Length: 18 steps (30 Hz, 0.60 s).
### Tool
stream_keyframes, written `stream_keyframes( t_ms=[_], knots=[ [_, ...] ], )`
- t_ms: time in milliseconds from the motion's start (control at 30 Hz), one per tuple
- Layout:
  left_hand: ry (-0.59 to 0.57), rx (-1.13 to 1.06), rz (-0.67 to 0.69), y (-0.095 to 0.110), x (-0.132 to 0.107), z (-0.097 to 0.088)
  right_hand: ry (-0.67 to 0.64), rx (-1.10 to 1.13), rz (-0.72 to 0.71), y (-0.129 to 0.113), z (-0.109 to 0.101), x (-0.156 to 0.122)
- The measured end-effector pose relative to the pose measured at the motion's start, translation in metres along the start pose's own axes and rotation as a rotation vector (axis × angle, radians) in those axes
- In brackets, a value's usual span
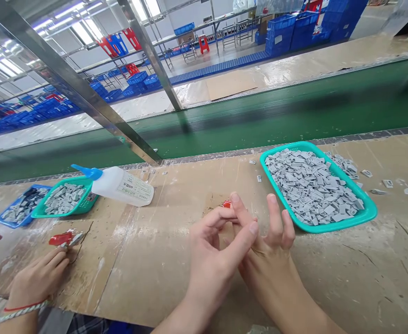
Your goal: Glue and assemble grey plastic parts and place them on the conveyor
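Observation:
My left hand [213, 257] is closed around a finger of my right hand [271, 253], its thumb lying across it. The other fingers of my right hand are stretched up and apart, and no part shows in them. A small red thing [226, 204] shows just behind my fingertips, mostly hidden, on a brown board. Close by on the right is a green basket [370, 211] heaped with small grey plastic parts [315, 185]. A white glue bottle [124, 186] with a blue nozzle leans to the left, its nozzle end over a smaller green basket [86, 204].
At left, a co-worker's hand [39, 278] holds a grey part by a red thing [60, 239]. A blue basket [5, 222] of parts stands beyond. Loose grey parts [386, 183] lie at right. A green conveyor belt [259, 113] and metal post [151, 60] run behind.

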<state>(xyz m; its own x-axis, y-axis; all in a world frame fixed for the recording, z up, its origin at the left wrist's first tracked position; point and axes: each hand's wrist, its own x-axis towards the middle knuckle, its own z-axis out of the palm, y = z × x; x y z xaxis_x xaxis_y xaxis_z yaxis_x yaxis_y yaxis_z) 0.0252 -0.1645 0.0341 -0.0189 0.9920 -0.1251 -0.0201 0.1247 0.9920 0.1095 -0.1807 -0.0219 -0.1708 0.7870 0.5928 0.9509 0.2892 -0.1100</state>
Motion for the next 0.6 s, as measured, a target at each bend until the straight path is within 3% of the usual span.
stream_keyframes(
  t_ms=[200,600],
  knots=[
    [-0.053,-0.069,-0.067,-0.0023,0.0027,-0.0055,-0.014,-0.011,-0.037,0.001,0.0012,-0.0014],
    [0.019,-0.179,-0.077,0.0013,-0.0036,-0.0047,0.054,-0.039,-0.059,-0.0016,0.0027,-0.0007]
  ],
)
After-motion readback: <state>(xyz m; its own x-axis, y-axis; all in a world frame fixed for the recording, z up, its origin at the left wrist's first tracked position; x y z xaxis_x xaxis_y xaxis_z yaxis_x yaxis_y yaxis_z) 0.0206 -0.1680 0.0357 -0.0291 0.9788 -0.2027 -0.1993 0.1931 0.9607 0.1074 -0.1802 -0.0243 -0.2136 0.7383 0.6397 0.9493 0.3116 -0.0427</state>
